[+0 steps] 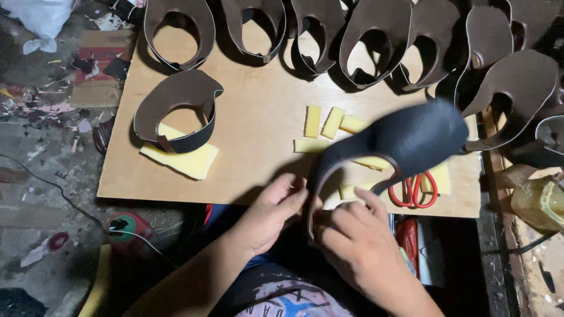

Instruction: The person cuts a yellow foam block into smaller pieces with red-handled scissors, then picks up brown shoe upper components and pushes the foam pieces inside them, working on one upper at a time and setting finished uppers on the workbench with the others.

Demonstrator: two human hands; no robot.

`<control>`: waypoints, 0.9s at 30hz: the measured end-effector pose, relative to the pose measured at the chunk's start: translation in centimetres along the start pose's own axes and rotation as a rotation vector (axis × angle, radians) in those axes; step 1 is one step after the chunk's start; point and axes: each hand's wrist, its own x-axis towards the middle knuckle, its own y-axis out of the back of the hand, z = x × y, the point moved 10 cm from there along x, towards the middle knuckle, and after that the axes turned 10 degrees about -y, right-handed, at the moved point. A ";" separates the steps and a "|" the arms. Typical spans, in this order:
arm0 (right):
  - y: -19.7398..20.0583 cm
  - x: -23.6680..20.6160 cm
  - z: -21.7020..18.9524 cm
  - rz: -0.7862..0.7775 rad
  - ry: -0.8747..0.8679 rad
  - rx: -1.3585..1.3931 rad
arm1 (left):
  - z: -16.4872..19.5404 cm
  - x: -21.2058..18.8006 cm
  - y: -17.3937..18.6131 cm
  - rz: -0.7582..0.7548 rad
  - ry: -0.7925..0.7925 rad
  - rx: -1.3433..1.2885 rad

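A dark shoe upper (pixel 411 138), curved and open at the middle, sits in our two hands above the near edge of the worktop (pixel 258 117), its broad toe end raised and blurred over the board. Our left hand (pixel 267 214) pinches the narrow heel end with fingers closed on it, while our right hand (pixel 352 240) grips the same strap-like end from the other side, thumb and fingers pressed around it. Behind, a row of brown uppers (pixel 364 41) already stands shaped along the far edge, and one more upper (pixel 176 108) rests on a yellow foam sheet (pixel 182 158) at the left. We judge the batch well advanced, with many pieces formed and this one in hand. Small yellow foam strips (pixel 332 123) lie loose at the middle of the board, apart from one another, which suggests padding work remains. Red-handled scissors (pixel 414 191) lie just beside the piece we hold, partly under it. We cannot tell whether foam is already fixed inside this upper. Scraps litter the floor (pixel 41 135) to the left.
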 end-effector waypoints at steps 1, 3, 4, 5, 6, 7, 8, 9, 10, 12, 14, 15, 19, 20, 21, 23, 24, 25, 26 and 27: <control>-0.2 0.3 0.6 0.009 -0.050 -0.123 | -0.1 0.0 0.7 0.057 0.009 0.059; -0.5 0.5 1.2 0.045 -0.095 -0.287 | -0.3 -0.2 1.9 0.172 0.030 0.178; -0.6 0.7 1.1 0.073 -0.089 -0.328 | -1.2 -0.6 1.9 0.193 0.109 0.144; -0.8 0.9 1.0 0.100 -0.082 -0.367 | -2.2 -1.3 1.8 0.215 0.190 0.109; -1.3 1.0 0.9 0.102 -0.079 -0.373 | -3.1 -1.9 1.7 0.240 0.272 0.074; -1.9 1.2 0.7 0.106 -0.077 -0.382 | -1.8 -1.4 1.1 0.185 0.108 0.100; -2.2 1.3 0.7 0.112 -0.074 -0.393 | -0.4 -1.0 0.4 0.127 -0.057 0.125; -2.2 1.1 0.2 0.145 -0.035 -0.338 | 1.1 -0.8 -0.1 0.070 -0.224 0.148; -2.2 0.7 -0.4 0.174 0.004 -0.279 | 1.0 -0.7 1.0 0.139 -0.209 0.198; -1.3 -0.5 -1.1 0.290 0.070 -0.150 | 1.1 -0.3 3.6 0.277 -0.178 0.299; 0.5 -2.7 -1.3 0.462 0.124 -0.011 | 2.6 -0.1 5.3 0.333 -0.259 0.489; 1.5 -3.6 0.4 0.571 0.009 0.100 | 3.0 0.0 5.9 0.353 -0.282 0.539; 0.5 -5.4 9.1 0.713 -0.434 0.640 | 2.4 0.0 5.1 0.275 -0.275 0.486; -0.8 -5.3 11.1 0.677 -0.534 0.797 | 2.2 0.0 4.5 0.257 -0.274 0.484; -2.7 -4.7 12.4 0.538 -0.631 0.861 | 2.2 -0.2 4.0 0.242 -0.278 0.493; -7.0 -3.9 13.9 0.241 -0.819 0.980 | 2.5 -0.5 3.4 0.240 -0.295 0.520; -8.4 -3.5 13.7 0.151 -0.824 1.027 | 2.7 -0.6 3.3 0.249 -0.304 0.535; -10.0 -3.2 13.2 0.056 -0.831 1.073 | 2.8 -0.7 3.5 0.257 -0.288 0.566; -11.5 -3.0 12.5 -0.039 -0.837 1.118 | 2.9 -0.7 4.0 0.276 -0.268 0.575; -12.5 -2.9 12.1 -0.088 -0.845 1.158 | 2.8 -0.7 4.4 0.278 -0.245 0.577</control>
